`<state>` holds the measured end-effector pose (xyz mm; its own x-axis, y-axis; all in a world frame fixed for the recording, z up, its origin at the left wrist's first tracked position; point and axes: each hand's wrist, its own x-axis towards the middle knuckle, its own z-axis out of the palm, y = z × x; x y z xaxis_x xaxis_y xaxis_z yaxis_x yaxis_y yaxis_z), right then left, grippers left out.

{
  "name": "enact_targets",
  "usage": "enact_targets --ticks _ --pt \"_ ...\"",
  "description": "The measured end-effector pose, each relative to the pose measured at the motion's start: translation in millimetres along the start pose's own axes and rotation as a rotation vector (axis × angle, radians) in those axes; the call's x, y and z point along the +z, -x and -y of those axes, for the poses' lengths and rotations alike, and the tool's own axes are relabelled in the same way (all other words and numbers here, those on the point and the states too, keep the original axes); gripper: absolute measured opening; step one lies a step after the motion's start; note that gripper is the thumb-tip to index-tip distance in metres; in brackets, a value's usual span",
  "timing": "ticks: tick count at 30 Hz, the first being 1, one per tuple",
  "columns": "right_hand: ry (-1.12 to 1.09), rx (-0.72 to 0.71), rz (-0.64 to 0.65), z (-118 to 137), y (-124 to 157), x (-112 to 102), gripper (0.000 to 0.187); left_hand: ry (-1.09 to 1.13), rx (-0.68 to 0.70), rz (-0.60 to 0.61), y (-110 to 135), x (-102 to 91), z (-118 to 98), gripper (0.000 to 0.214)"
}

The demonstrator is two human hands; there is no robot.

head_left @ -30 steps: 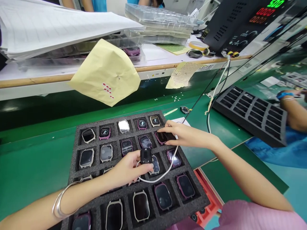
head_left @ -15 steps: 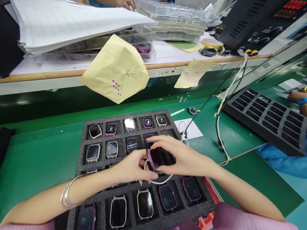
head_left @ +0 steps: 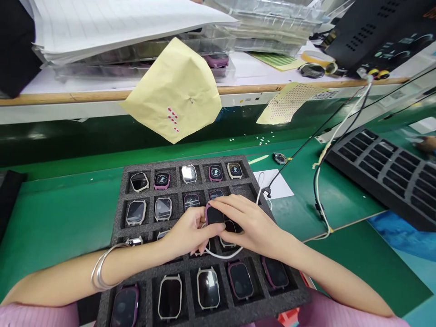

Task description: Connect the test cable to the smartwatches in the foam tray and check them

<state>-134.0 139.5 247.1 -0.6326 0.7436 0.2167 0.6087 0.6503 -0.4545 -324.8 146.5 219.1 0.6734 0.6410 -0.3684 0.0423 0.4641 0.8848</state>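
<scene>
- Watch (head_left: 215,215), a rounded square with a purple rim and a glossy dark face, was held just above the middle of the foam tray (head_left: 117,217).
- Both hands met on the watch: the left hand (head_left: 185,234) pinched its lower edge, while the fingers of the right hand (head_left: 250,222) closed over its top and right side.
- A thin white cable (head_left: 223,255) looped under the hands, across the tray.
- A pair of silver bangles (head_left: 98,272) circled the left wrist.
- The tray was dark, spongy foam cut into square pockets, most holding similar watches with purple or pale rims; it lay at the near edge of the table (head_left: 61,213).
- The table top was smooth and green.
- A second black tray (head_left: 384,165) of bare pockets sat towards the right edge.
- Creased yellow paper (head_left: 175,93) hung from a wood-edged shelf (head_left: 85,96) along the far side, under a thick stack of white sheets (head_left: 112,22).
</scene>
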Motion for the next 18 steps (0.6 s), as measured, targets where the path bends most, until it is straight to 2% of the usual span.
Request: enact_targets --ticks 4,7,14,18 --pt "-0.114 -0.057 -0.113 -2.6 2.3 8.4 0.046 0.028 0.067 0.021 1.9 0.2 -3.6 0.032" --pt "-0.130 -0.064 -0.148 -3.5 3.5 9.6 0.047 0.026 0.064 0.032 1.9 -0.3 -4.1 0.031" --pt "-0.205 -0.052 -0.132 -3.1 5.3 8.2 0.045 -0.009 -0.051 0.012 3.1 -2.9 -3.0 0.033" --pt "-0.187 -0.045 -0.124 -3.8 7.7 8.5 0.045 -0.013 -0.066 0.010 4.0 -2.7 -3.8 0.032"
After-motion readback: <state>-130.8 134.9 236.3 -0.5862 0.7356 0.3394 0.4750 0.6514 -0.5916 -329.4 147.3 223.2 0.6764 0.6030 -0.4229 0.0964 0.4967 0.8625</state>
